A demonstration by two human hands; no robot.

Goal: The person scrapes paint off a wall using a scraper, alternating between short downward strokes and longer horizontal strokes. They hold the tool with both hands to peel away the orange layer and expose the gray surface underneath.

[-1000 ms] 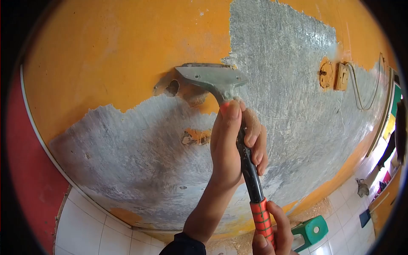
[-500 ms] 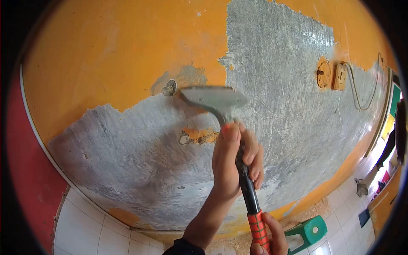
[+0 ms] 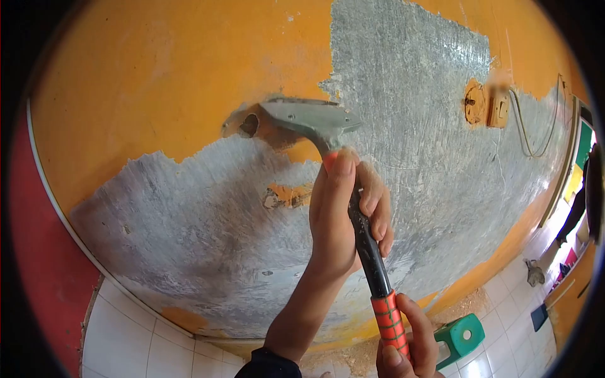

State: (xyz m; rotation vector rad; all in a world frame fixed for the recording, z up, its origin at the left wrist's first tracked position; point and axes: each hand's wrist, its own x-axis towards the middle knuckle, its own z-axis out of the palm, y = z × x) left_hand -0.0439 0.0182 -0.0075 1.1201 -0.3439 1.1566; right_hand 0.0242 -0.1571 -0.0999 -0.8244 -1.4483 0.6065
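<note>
Scraper (image 3: 367, 242) at orange-grey wall (image 3: 409, 101), blade (image 3: 310, 116) just right of hole (image 3: 249, 125), left hand (image 3: 343, 217) fingers wrapped round black shaft (image 3: 376, 271), right hand (image 3: 419, 349) fingers clasping red grip (image 3: 389, 320) below-right of hole, switch (image 3: 498, 112) well right.

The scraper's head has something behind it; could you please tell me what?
Behind the scraper's head is the wall: orange paint shows above the head and bare grey surface beyond its right end. The strip directly behind is covered, so its state cannot be seen.

Close head view toward wall (image 3: 189, 69)
</note>
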